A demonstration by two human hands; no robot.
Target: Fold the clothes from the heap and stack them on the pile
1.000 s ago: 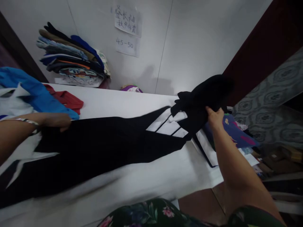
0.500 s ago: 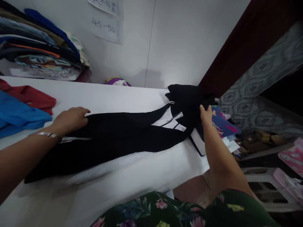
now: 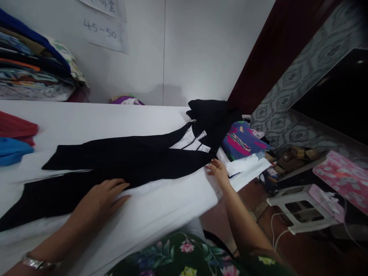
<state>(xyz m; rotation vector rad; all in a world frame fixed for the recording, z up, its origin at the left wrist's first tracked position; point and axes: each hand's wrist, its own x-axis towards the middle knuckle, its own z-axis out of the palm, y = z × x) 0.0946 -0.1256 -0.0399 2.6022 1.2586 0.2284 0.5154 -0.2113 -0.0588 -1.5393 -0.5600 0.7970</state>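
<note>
A black garment (image 3: 120, 165) with white panels lay stretched across the white desk (image 3: 161, 207). The left hand (image 3: 99, 199) pressed flat and open on its near edge; the right hand (image 3: 218, 172), fingers loosely spread, touched its far end, apparently mid-smoothing.

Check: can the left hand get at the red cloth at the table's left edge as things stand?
Probably yes. The left hand lies flat on the black garment, holding nothing, and only bare white table shows between it and the red cloth.
</note>
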